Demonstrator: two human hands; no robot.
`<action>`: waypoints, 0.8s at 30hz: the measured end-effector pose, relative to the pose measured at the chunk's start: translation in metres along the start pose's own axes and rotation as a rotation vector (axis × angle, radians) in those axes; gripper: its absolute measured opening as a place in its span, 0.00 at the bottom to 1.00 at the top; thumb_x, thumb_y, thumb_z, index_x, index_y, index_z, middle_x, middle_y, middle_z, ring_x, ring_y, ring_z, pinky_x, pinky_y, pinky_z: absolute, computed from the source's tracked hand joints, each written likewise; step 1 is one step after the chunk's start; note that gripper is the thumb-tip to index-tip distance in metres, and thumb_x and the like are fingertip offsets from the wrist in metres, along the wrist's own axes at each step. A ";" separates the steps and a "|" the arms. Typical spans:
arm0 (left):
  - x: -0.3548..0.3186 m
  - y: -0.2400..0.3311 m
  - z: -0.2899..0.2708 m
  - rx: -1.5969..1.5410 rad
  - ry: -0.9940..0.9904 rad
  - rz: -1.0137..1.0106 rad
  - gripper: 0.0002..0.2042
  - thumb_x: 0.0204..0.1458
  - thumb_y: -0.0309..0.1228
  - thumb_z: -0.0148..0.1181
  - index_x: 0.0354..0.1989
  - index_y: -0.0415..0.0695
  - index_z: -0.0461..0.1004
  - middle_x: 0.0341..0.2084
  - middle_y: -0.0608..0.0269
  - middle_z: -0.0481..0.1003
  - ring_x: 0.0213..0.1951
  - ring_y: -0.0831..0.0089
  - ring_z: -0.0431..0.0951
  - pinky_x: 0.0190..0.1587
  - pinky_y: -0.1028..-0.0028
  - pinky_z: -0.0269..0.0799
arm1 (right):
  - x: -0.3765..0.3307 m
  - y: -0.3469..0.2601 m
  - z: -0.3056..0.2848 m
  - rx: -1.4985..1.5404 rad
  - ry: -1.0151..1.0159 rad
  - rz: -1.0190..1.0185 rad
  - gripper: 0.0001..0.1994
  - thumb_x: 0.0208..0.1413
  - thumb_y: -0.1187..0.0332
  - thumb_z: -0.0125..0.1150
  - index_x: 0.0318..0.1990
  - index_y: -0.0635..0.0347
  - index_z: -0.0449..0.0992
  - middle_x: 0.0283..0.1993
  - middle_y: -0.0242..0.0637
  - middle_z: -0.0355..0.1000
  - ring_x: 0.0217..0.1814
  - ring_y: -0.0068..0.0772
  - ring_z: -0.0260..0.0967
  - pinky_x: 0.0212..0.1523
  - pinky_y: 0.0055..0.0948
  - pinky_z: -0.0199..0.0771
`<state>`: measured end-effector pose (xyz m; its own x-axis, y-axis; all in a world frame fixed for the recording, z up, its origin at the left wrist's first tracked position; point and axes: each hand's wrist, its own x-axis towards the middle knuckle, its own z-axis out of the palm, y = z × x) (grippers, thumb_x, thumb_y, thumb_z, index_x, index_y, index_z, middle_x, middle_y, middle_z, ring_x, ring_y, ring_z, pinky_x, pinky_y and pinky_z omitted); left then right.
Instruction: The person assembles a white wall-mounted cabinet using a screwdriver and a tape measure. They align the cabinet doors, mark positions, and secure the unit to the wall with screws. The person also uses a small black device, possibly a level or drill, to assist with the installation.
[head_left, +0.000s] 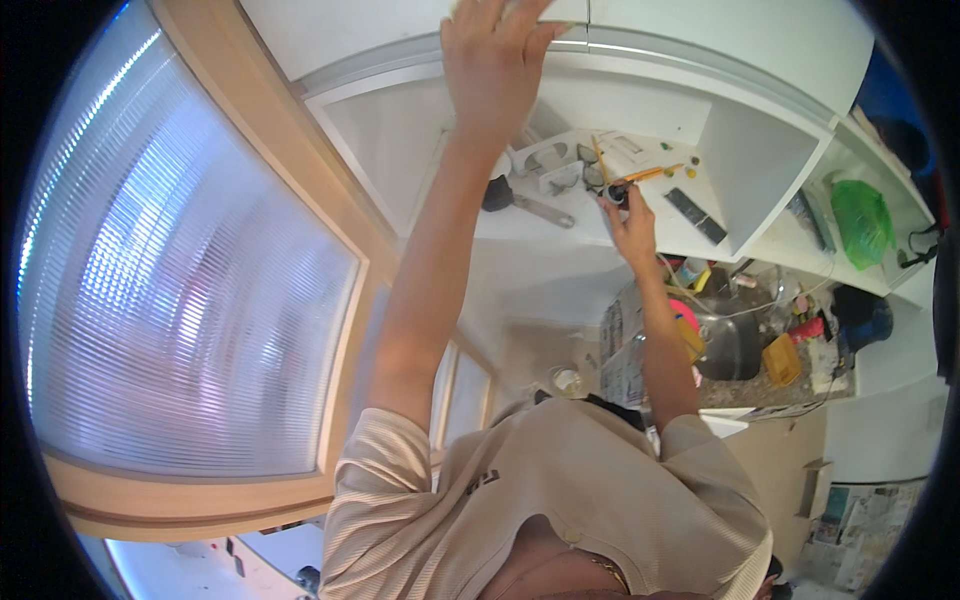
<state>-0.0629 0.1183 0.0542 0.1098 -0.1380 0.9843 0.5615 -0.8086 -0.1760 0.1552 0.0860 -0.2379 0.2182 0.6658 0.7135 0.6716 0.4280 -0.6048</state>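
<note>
My left hand is raised high, with its fingers stretched out on the lower edge of a white cabinet door; its fingertips are cut off by the frame. My right hand reaches into the open white shelf below and pinches a small black round object, whose kind I cannot make out. Next to that hand lie orange-yellow pencils, a black remote control and small glass-like pieces. Further left on the shelf are white plastic parts and a black-headed tool with a grey handle.
A wooden-framed ribbed-glass door stands close on my left. Below the shelf at right, a cluttered counter holds a dark metal sink and a yellow cloth-like item. A green plastic bag sits in the right-hand shelf.
</note>
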 end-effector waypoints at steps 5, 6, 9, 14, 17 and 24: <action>0.029 -0.013 -0.012 0.098 -0.336 0.180 0.30 0.50 0.40 0.73 0.65 0.51 0.77 0.52 0.57 0.73 0.49 0.57 0.72 0.52 0.57 0.68 | 0.001 -0.014 0.001 0.030 -0.029 0.060 0.19 0.63 0.65 0.70 0.53 0.68 0.73 0.40 0.53 0.79 0.37 0.50 0.79 0.41 0.41 0.78; 0.029 -0.017 -0.009 0.088 -0.341 0.222 0.31 0.50 0.41 0.73 0.66 0.52 0.76 0.52 0.57 0.72 0.49 0.58 0.72 0.52 0.56 0.68 | -0.002 -0.014 0.001 0.024 -0.026 0.064 0.19 0.63 0.65 0.70 0.53 0.68 0.73 0.40 0.53 0.79 0.37 0.50 0.79 0.41 0.42 0.79; 0.039 -0.027 -0.003 0.081 -0.338 0.338 0.33 0.50 0.44 0.73 0.68 0.54 0.74 0.51 0.59 0.71 0.50 0.58 0.71 0.53 0.56 0.68 | 0.001 -0.018 0.002 0.024 -0.034 0.060 0.19 0.63 0.64 0.69 0.54 0.67 0.72 0.41 0.53 0.79 0.38 0.52 0.80 0.41 0.43 0.79; 0.050 -0.037 0.003 0.055 -0.325 0.461 0.38 0.48 0.47 0.74 0.71 0.53 0.71 0.52 0.58 0.70 0.49 0.58 0.71 0.52 0.55 0.68 | 0.000 -0.009 0.004 -0.011 -0.041 0.073 0.19 0.64 0.62 0.69 0.53 0.67 0.72 0.42 0.57 0.79 0.42 0.58 0.80 0.42 0.46 0.78; 0.048 -0.039 0.008 0.057 -0.272 0.453 0.40 0.47 0.47 0.74 0.71 0.49 0.70 0.53 0.58 0.70 0.49 0.56 0.70 0.53 0.55 0.68 | 0.000 -0.006 0.005 -0.050 -0.045 0.068 0.19 0.64 0.62 0.68 0.53 0.67 0.72 0.43 0.59 0.79 0.43 0.60 0.80 0.43 0.47 0.78; 0.043 -0.048 0.011 0.033 -0.267 0.470 0.40 0.49 0.45 0.74 0.71 0.47 0.70 0.55 0.57 0.70 0.49 0.55 0.70 0.55 0.54 0.67 | -0.002 -0.015 0.004 -0.092 -0.045 0.058 0.20 0.64 0.62 0.69 0.53 0.66 0.71 0.44 0.60 0.79 0.43 0.60 0.80 0.42 0.46 0.79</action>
<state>-0.0761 0.1571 0.1052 0.5577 -0.3270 0.7629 0.4265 -0.6756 -0.6014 0.1421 0.0804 -0.2315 0.2281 0.7153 0.6605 0.7214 0.3314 -0.6081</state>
